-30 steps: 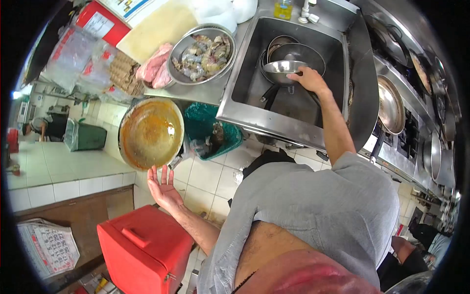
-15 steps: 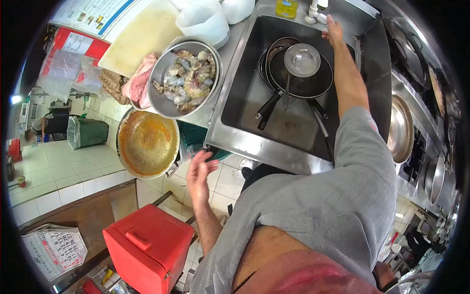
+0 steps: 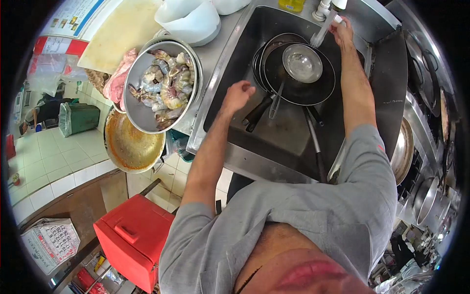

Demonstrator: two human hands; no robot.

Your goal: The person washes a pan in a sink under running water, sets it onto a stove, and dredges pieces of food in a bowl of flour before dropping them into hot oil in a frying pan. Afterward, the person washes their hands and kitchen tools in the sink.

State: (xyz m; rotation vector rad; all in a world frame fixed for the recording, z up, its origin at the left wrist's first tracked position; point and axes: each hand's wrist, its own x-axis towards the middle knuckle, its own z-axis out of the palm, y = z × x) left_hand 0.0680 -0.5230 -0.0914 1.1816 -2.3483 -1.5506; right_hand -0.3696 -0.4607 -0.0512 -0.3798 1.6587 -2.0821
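My right hand (image 3: 344, 34) is at the back of the sink, its fingers closed on the white faucet (image 3: 338, 20). A stream of water (image 3: 320, 35) runs from the faucet. Above the sink's left side is my left hand (image 3: 239, 95), fingers curled in and nothing visible in them. In the steel sink (image 3: 235, 149) lies a stack of dark frying pans (image 3: 320, 93), their handles toward me. A small round strainer or ladle (image 3: 302, 63) rests on the top pan, its handle pointing down.
Left of the sink, a metal bowl (image 3: 131, 110) holds raw shrimp. Nearby are a white plastic container (image 3: 188, 22), a cutting board (image 3: 120, 34) and a large stained pan (image 3: 134, 142). A red bin (image 3: 132, 240) stands below. Yellow liquid (image 3: 292, 5) sits behind the sink.
My left hand has moved up and right from beside the counter to over the sink. My right hand has closed on the faucet, and water now flows.
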